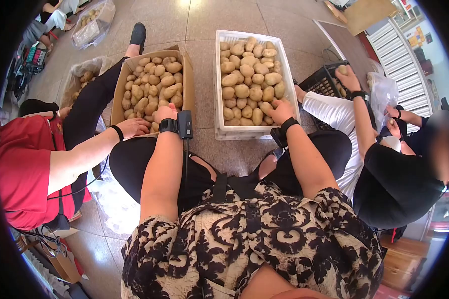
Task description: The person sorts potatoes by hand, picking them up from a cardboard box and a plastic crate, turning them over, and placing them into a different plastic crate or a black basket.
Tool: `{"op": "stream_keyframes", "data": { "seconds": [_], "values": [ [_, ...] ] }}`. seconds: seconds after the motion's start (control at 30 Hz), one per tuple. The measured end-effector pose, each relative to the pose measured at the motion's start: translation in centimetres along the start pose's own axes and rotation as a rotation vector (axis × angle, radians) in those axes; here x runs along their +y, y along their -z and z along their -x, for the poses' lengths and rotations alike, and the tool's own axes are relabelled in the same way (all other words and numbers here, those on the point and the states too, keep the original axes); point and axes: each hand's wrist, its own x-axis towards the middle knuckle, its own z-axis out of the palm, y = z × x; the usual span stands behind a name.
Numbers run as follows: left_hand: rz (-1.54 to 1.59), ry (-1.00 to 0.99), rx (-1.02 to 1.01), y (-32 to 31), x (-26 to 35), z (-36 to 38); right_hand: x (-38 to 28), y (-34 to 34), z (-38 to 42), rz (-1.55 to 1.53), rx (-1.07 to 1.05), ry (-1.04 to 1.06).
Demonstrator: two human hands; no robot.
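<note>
While the white plastic crate (223, 130) stands heaped with potatoes (248, 74) on the tiled floor, a cardboard box (188, 82) of more potatoes is set just left of it. At the crate's near rim the right hand (281, 110) is laid on the pile, fingers curled about a potato (266, 107). The left hand (165, 112) is pressed into the box's near corner — its fingers are hidden, so their spread cannot be told. A co-worker's hand (132, 126) is rested at the box's near edge, left of the crate.
</note>
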Motion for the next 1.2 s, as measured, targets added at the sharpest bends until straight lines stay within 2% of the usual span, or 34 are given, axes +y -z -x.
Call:
{"op": "stream_keyframes", "data": {
  "seconds": [0.03,0.1,0.17,0.23,0.3,0.33,0.4,0.43,0.47,0.5,0.57,0.63,0.7,0.93,1.03,1.1,1.17,1.2],
  "values": [
    [-0.109,0.054,0.048,3.3,3.1,3.4,0.1,0.1,-0.4,-0.093,-0.213,-0.037],
    [-0.268,0.102,0.117,5.5,5.2,5.8,0.0,-0.3,-0.4,-0.078,-0.192,-0.035],
    [-0.27,0.075,0.138,5.1,4.5,5.3,0.3,-1.2,-0.6,-0.195,-0.143,0.086],
    [-0.213,0.058,0.159,4.4,3.9,4.8,0.4,-1.8,-0.5,-0.235,-0.122,0.117],
    [-0.024,0.047,0.182,3.4,3.5,4.2,0.2,-1.9,-0.2,-0.272,-0.073,0.159],
    [0.343,0.089,0.187,2.2,2.8,3.0,-0.1,-1.7,-0.1,-0.253,-0.078,0.167],
    [1.532,0.247,0.177,-0.4,2.2,0.9,-0.5,-0.9,0.1,-0.271,-0.141,0.144],
    [1.808,0.291,0.1,-1.7,1.5,-0.3,-0.7,-0.6,0.2,-0.287,-0.207,0.13],
    [2.023,0.567,0.198,3.4,7.7,5.4,-0.8,-0.5,0.2,-0.28,-0.204,0.129],
    [2.02,0.564,0.188,3.0,8.0,5.4,-0.8,-0.7,0.2,-0.283,-0.199,0.122],
    [2.105,0.545,-0.146,3.1,9.3,6.4,-0.4,-1.5,-0.2,-0.204,-0.148,0.147],
    [2.041,0.504,-0.133,3.3,10.7,8.1,-0.4,-1.7,-0.3,-0.152,-0.139,0.15],
    [2.023,0.501,-0.276,3.3,11.4,9.1,-0.7,-1.5,0.1,-0.102,-0.127,0.085],
    [1.937,0.413,-0.492,2.7,12.5,10.2,-1.1,-1.5,-0.3,-0.193,-0.105,0.118],
    [1.902,0.384,-0.567,2.5,12.6,10.6,-2.6,-0.2,0.4,-0.346,-0.154,0.037],
    [1.891,0.412,-0.592,2.5,12.8,11.0,-4.2,1.4,1.5,-0.821,-0.433,-0.021],
    [1.88,0.437,-0.612,2.7,13.3,11.5,-5.3,1.4,2.0,-0.922,-0.462,-0.023],
    [1.865,0.432,-0.633,2.8,13.5,11.9,-5.8,1.5,2.3,-1.086,-0.528,0.025]
  ]
}}
